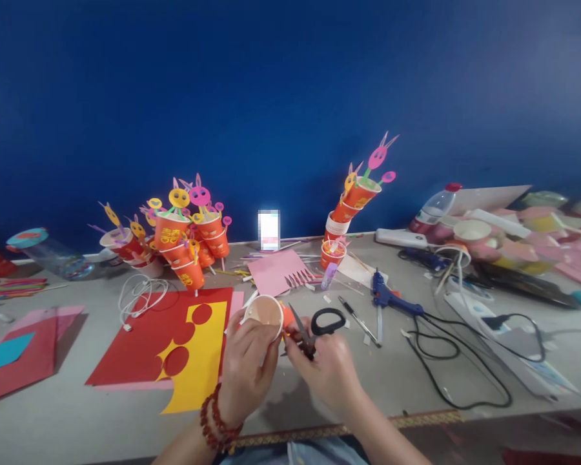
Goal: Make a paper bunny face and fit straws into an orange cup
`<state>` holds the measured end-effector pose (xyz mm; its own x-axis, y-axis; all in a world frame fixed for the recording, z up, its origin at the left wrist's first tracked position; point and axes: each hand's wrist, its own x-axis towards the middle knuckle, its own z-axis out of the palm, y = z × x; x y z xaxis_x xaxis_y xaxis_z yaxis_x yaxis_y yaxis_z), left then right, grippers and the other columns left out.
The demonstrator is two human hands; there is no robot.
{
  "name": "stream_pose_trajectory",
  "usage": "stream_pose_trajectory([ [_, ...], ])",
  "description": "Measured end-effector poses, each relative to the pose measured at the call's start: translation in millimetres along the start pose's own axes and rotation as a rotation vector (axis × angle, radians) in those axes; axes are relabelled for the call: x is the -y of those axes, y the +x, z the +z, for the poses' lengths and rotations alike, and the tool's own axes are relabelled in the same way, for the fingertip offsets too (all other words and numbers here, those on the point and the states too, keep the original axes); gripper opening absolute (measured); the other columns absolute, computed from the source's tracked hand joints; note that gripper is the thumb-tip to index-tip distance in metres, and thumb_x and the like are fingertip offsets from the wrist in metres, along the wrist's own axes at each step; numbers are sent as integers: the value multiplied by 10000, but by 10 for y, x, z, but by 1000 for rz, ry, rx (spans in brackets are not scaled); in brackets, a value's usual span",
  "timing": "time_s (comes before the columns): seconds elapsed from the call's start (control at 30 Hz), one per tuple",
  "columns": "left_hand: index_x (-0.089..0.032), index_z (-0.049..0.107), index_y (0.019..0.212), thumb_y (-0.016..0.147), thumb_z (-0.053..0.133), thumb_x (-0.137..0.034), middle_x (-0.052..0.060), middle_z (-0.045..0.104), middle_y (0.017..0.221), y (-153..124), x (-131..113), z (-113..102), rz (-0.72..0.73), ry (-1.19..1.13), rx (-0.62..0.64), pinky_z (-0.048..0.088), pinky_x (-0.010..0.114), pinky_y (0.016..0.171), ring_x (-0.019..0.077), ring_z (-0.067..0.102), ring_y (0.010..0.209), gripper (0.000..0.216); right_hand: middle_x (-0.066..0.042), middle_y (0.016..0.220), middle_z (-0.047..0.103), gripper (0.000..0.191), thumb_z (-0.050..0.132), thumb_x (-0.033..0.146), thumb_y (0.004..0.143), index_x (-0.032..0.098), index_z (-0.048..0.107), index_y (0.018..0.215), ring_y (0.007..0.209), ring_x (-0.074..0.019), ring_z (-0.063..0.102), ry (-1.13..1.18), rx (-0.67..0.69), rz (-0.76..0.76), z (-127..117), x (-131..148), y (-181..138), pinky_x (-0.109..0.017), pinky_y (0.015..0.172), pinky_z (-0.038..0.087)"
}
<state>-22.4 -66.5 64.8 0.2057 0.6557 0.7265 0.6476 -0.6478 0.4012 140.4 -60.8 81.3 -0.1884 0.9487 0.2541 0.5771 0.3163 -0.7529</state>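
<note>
My left hand (249, 355) is wrapped round a paper cup (265, 311), whose pale inside faces up toward me. A beaded red bracelet circles that wrist. In my right hand (326, 365) are scissors (306, 328) with black handles, their blades parted and pointing up and left beside the cup. My right fingertips are close to the cup's orange side; whether they also pinch a piece of it is hidden. Left of my hands, a yellow paper sheet (198, 361) with round cut-outs lies over red card (126, 349).
Decorated red cups (172, 232) stand in stacks at the back left, another cup stack (353, 206) at the back right. A blue glue gun (397, 297), a pen (361, 321), a glue stick (329, 276) and pink paper (275, 268) lie ahead. Cables and a power strip (508, 349) occupy the right.
</note>
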Motion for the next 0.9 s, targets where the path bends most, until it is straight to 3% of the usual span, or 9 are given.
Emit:
stream_pose_trajectory([
  [0.23,-191,620,1039,932,500,-71,27,733,847,56,-45,-69,18,96,150,334,517,1038,197,631,799,201,-62,584,676,208,480,200,894,145,644,778,494,-164,623,-270,-156,-248,50,-14,4,-251,522,335],
  [0.47,-183,627,1009,931,503,-71,25,744,840,72,-68,-75,38,113,129,346,516,1022,204,626,791,185,-13,500,583,236,495,180,854,178,582,634,442,-126,514,-192,-229,-292,85,-40,28,-251,497,281],
  [0.57,-185,624,1098,915,537,-65,35,761,906,45,-48,-55,53,92,96,341,513,1028,210,640,827,235,9,497,554,204,526,205,816,185,571,618,449,-123,502,62,-242,-135,140,-34,30,-230,491,315],
  [0.8,-195,617,1164,895,550,-32,47,764,902,-6,37,18,102,50,8,360,514,1033,215,661,854,322,61,473,518,79,570,269,677,195,544,666,388,-87,426,875,-163,508,253,80,56,-169,373,307],
  [0.9,-197,622,1144,912,520,-53,52,742,902,-31,68,38,44,-10,25,408,487,1001,210,656,861,292,67,444,534,90,602,260,650,185,556,668,368,-73,421,1015,-146,593,264,94,80,-150,366,297],
])
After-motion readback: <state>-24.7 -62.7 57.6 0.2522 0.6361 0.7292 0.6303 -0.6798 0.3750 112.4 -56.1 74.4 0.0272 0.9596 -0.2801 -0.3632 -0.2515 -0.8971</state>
